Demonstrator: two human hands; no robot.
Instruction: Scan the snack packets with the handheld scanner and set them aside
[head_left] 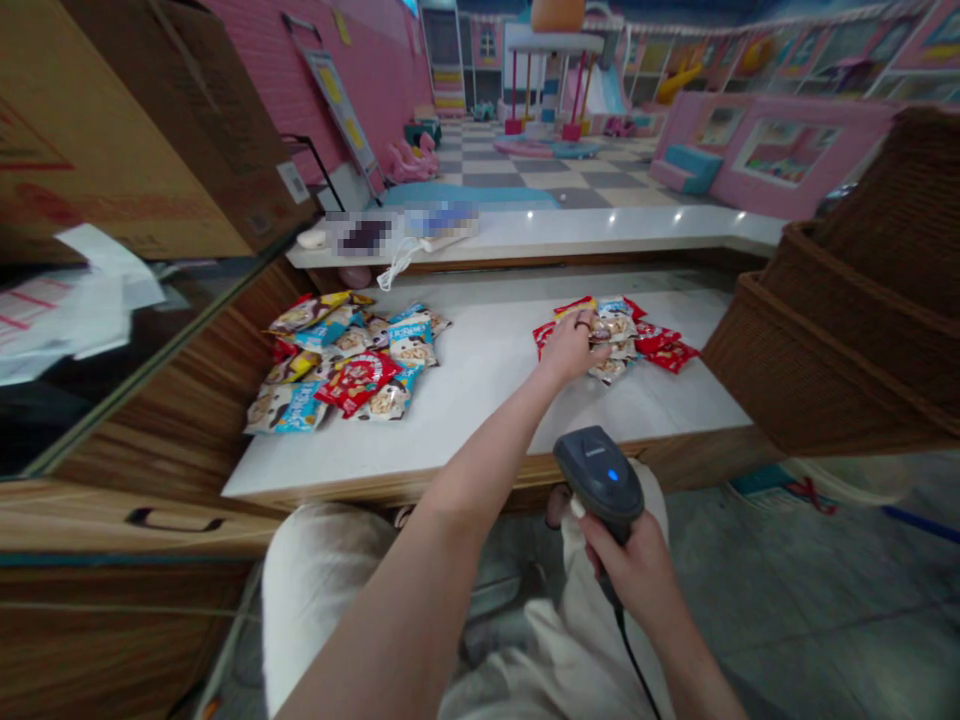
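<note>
Scanner (pixel 592 460), dark grey with a glowing blue light (pixel 613 476), is pointing up the frame from below and right of centre, its long axis leaning slightly left. The right hand (pixel 637 565) is gripping it. Glossy, mostly red and white packets (pixel 664 345) are lying right of centre under the left hand (pixel 574 345) (whether it is holding any, I cannot tell).

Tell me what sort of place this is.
Probably the service counter of an indoor children's play area: a slide and a pink playhouse wall stand beyond it, and the right hand holds a scanner near snack packets.
</note>
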